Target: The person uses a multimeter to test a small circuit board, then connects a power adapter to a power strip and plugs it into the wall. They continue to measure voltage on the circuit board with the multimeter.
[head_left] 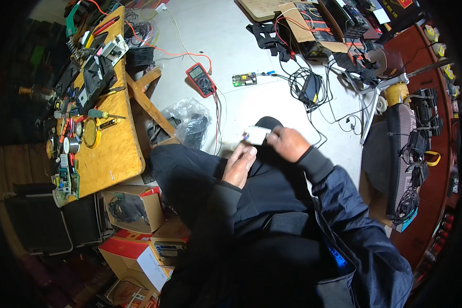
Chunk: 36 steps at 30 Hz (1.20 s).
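A small white, flat, boxy piece (258,135) with a dark and coloured spot at its left end is held up over my lap. My right hand (291,145) pinches its right edge, slightly blurred. My left hand (238,167) is closed, thumb pressed to the fingers, at the lower left corner of the piece. What lies under its fingertips is partly hidden. Ahead on the pale floor lie a red multimeter (200,80) with test leads and a small circuit board (244,78) with a blue connector on its wire.
To the left a yellow workbench (105,159) carries a screwdriver (106,114), solder spools and electronic parts. A clear plastic bag (190,118) lies near its leg. Coiled black cables with an adapter (311,88) lie ahead right. Open cardboard boxes (133,208) stand at lower left, a chair (400,159) at right.
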Motion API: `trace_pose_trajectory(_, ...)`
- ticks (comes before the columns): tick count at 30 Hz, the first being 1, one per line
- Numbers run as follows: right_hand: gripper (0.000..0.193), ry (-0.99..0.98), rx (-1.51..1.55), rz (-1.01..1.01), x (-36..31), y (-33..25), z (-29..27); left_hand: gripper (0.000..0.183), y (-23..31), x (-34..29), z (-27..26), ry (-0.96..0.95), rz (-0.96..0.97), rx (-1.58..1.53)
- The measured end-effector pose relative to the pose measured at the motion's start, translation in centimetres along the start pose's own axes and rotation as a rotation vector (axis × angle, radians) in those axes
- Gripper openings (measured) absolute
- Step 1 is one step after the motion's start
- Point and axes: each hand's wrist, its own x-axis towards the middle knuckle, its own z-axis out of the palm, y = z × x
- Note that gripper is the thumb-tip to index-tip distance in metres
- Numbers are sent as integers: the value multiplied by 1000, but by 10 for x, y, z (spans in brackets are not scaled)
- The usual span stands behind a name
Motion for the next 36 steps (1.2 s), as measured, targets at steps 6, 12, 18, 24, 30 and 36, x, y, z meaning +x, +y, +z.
trace_pose_trajectory(6, 59, -219, 141, 154, -27, -30, 48, 65, -9, 11, -27, -67, 81, -192)
trace_pose_trajectory(12, 59, -252, 224, 184, -16, -27, 78, 41, -15, 17, -36, -6, 166, -138)
trace_pose_trajectory(18, 40, -275, 563, 360, -16, -36, 94, 24, -24, 19, -53, 28, 216, -216)
trace_pose_trajectory(24, 33, -338, 715, 360, -21, -40, 88, 24, -25, 28, -61, 216, 325, -95)
trace_pose_trajectory(30, 33, -410, 748, 282, -32, -40, 82, 27, -15, 27, -66, 188, 273, -229)
trace_pose_trajectory(36, 30, -174, 550, 81, -39, -32, 86, 38, -15, 26, -66, 285, 283, -319)
